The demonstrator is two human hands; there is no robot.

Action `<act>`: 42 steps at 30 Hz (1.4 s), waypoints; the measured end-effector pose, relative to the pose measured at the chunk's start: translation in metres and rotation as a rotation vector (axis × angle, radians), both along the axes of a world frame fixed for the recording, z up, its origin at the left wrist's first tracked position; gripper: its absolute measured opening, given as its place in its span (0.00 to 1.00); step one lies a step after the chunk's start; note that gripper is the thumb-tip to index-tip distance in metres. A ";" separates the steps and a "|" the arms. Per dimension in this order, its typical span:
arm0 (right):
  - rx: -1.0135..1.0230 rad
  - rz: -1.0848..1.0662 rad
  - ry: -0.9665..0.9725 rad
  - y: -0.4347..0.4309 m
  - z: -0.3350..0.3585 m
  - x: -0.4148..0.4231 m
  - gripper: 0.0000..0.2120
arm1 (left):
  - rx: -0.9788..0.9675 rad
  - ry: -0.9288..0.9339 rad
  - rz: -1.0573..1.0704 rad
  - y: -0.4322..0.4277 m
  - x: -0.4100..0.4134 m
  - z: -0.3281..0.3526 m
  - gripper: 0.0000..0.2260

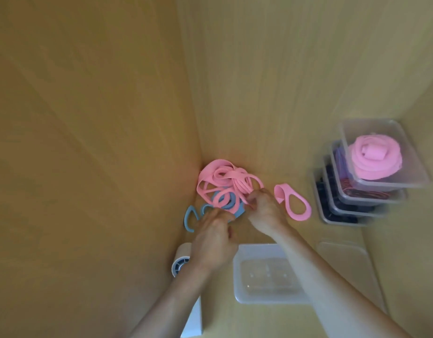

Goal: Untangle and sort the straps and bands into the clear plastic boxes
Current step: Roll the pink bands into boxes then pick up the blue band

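Tangle of pink bands [225, 180] sits mid-worktop [278, 113], with blue bands [191, 217] under its 7 o'clock edge. I see the right hand [264, 211] grip pinching a pink strand at the tangle's 5 o'clock. The left hand [215, 237] rests on the blue bands; I cannot tell its grip because of blur. Loose pink loop [294, 203] lies apart at 3 o'clock. Stacked clear boxes [352, 206] sit farther out at 3 o'clock, the top one holding a rolled pink band [375, 159]. Empty clear box [266, 274] at 6 o'clock.

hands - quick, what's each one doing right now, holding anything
left hand: fingers on the blue bands, grip too blurred to tell
right hand: closed, pinching the pink strap tangle
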State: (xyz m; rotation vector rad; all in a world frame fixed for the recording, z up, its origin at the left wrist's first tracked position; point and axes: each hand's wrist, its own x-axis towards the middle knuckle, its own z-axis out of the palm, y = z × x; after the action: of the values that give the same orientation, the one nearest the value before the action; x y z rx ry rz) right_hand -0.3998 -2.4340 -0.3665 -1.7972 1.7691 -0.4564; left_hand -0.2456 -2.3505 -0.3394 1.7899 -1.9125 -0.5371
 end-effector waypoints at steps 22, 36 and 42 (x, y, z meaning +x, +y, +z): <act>-0.050 -0.305 -0.809 0.022 0.121 -0.056 0.02 | 0.047 -0.204 0.096 -0.070 0.003 -0.011 0.09; -0.237 -0.174 -0.932 0.034 0.176 -0.072 0.12 | -0.187 0.354 0.191 -0.071 0.000 0.087 0.04; -0.256 -0.098 -0.936 0.042 0.186 -0.083 0.15 | -0.208 0.399 0.151 -0.068 -0.007 0.131 0.06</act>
State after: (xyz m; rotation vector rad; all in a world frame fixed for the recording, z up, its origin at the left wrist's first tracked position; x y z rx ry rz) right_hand -0.4832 -2.3920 -0.1809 -1.2829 1.1493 -1.3487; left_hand -0.2524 -2.4181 -0.2081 1.5427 -1.4919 -0.5687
